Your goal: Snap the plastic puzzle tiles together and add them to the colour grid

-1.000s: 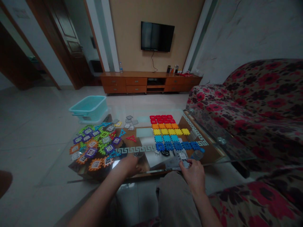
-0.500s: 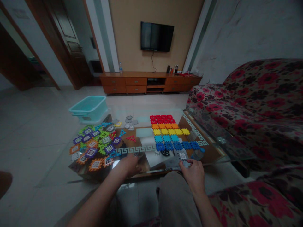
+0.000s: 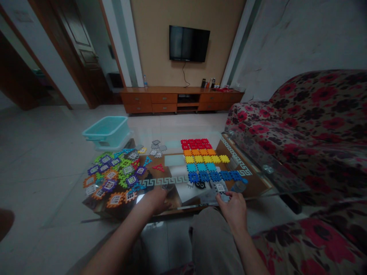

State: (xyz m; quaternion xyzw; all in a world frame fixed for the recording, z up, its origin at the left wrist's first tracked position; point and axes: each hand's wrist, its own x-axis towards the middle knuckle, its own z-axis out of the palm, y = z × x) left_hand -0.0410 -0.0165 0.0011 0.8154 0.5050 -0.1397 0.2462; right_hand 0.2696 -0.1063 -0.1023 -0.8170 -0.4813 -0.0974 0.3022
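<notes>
My right hand (image 3: 234, 205) is at the near edge of the glass table, its thumb and fingers closed on a grey interlocking tile (image 3: 220, 188) with a white window pattern. Just beyond lies a row of dark blue tiles (image 3: 204, 176), followed by light blue tiles (image 3: 201, 167), yellow tiles (image 3: 201, 159), orange tiles (image 3: 197, 152) and red tiles (image 3: 197, 144). My left hand (image 3: 157, 199) is low over the table's near side, left of the white patch; its fingers are dim and partly hidden. A mixed pile of tiles (image 3: 110, 186) spreads to its left.
A teal plastic tub (image 3: 107, 130) stands at the far left of the glass table (image 3: 275, 183). Grey tiles (image 3: 156, 147) lie at the back, and a red triangular piece (image 3: 158, 167) near the middle. A clear bottle (image 3: 239, 186) is right of my right hand. A flowered sofa (image 3: 286, 126) is at the right.
The view has shifted very slightly. Both hands stay in nearly the same places, and the tile rows look unchanged.
</notes>
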